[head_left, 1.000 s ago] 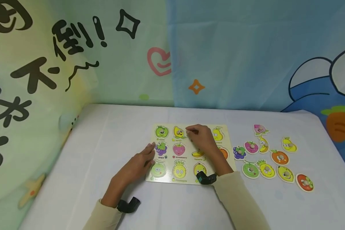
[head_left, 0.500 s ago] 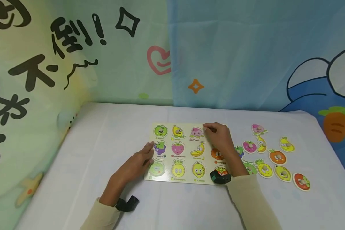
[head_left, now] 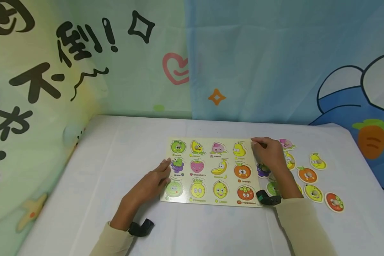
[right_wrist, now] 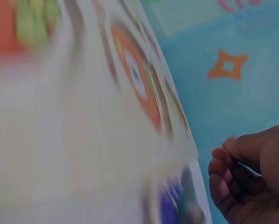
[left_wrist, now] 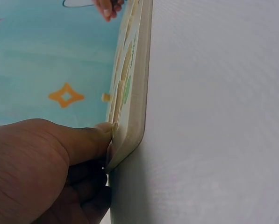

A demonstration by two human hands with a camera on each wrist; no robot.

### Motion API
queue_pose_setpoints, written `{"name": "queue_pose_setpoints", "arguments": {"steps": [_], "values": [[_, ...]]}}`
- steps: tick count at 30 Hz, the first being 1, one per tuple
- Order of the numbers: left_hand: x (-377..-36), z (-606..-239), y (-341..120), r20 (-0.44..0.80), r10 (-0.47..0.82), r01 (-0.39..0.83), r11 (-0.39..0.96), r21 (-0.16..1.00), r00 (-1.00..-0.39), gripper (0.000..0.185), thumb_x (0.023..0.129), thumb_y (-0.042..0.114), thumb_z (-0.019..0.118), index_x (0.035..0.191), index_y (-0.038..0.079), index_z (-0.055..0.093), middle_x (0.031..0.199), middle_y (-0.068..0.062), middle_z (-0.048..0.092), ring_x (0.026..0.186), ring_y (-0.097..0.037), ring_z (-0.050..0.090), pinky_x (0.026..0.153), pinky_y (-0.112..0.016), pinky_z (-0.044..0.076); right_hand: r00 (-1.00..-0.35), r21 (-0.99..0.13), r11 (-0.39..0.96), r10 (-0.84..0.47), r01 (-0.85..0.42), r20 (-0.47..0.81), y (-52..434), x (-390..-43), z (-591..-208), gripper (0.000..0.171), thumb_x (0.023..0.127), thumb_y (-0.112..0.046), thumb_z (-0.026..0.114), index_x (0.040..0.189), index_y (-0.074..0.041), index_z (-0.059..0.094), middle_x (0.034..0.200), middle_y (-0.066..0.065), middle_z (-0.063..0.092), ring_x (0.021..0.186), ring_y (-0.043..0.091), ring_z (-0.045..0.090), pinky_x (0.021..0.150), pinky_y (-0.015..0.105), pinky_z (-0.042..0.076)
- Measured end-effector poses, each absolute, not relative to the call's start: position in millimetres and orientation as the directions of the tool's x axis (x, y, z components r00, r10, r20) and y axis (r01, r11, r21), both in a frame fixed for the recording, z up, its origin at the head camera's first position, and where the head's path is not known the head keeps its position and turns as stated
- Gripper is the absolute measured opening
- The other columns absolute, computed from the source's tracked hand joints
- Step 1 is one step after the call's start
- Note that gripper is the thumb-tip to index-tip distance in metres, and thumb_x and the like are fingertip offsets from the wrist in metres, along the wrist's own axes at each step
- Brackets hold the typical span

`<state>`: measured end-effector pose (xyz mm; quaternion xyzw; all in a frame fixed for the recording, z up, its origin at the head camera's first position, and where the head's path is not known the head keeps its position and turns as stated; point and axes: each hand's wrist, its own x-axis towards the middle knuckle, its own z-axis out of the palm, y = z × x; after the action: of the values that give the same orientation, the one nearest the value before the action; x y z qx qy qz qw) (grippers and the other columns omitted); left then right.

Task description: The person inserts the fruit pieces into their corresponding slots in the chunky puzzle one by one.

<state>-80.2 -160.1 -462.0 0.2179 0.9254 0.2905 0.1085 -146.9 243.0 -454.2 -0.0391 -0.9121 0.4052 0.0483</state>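
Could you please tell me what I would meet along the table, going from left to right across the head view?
Left hand, fruit puzzle board, right hand, loose orange piece, loose persimmon piece.

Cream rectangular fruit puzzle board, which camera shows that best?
The head view: it shows nearly the whole cream rectangular board from above, with all twelve fruit pictures. The left wrist view gives one corner, its side edge and a steep slant of its face; the right wrist view, only a close, blurred part.
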Motion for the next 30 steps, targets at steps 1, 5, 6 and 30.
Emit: {"name": "queue_pose_setpoints", "arguments": {"steps": [1, 5, 6, 30], "values": [[-80.4, -462.2, -160.4, -0.071, 0.470, 0.345, 0.735, 0.584, -0.880, 0.050, 0.095, 0.007, 0.063, 0.142, -0.001, 0.046, 0.157, -0.008, 0.025, 0.144, -0.023, 0.020, 0.111, -0.040, 0.031, -0.992, -0.736, 0.676, 0.113, 0.036, 0.056, 248.7, -148.1, -453.3, 0.035, 0.101, -0.024, 0.053, 0.124, 0.000, 0.065, 0.114, 0.021, 0.064, 0.101, 0.033, 0.058, 0.084, 0.046, 0.048], [-80.3, -462.5, -162.2, -0.070, 0.477, 0.352, 0.732, 0.583, -0.876, 0.050, 0.095, 0.007, 0.063, 0.142, -0.002, 0.046, 0.157, -0.009, 0.026, 0.144, -0.024, 0.021, 0.111, -0.041, 0.031, -0.984, -0.693, 0.720, 0.148, 0.039, 0.098, 281.1, -160.9, -472.0, 0.041, 0.102, -0.035, 0.050, 0.124, -0.005, 0.067, 0.115, 0.015, 0.066, 0.102, 0.027, 0.058, 0.084, 0.042, 0.049], [-80.0, -462.2, -162.5, -0.071, 0.479, 0.352, 0.731, 0.584, -0.875, 0.050, 0.095, 0.007, 0.062, 0.142, -0.002, 0.046, 0.157, -0.009, 0.026, 0.144, -0.024, 0.020, 0.111, -0.041, 0.031, -0.981, -0.684, 0.729, 0.157, 0.039, 0.111, 291.3, -165.4, -480.8, 0.043, 0.101, -0.039, 0.049, 0.124, -0.007, 0.067, 0.116, 0.013, 0.066, 0.102, 0.025, 0.058, 0.084, 0.041, 0.050], [-79.4, -461.4, -160.6, -0.063, 0.471, 0.348, 0.728, 0.590, -0.880, 0.051, 0.095, 0.006, 0.063, 0.143, -0.002, 0.045, 0.157, -0.010, 0.025, 0.144, -0.024, 0.021, 0.111, -0.041, 0.031, -0.977, -0.598, 0.775, 0.195, 0.206, -0.084, 342.9, -155.6, -467.4, 0.054, 0.104, -0.034, 0.043, 0.141, 0.005, 0.045, 0.128, 0.031, 0.047, 0.114, 0.045, 0.046, 0.095, 0.061, 0.042]]}}
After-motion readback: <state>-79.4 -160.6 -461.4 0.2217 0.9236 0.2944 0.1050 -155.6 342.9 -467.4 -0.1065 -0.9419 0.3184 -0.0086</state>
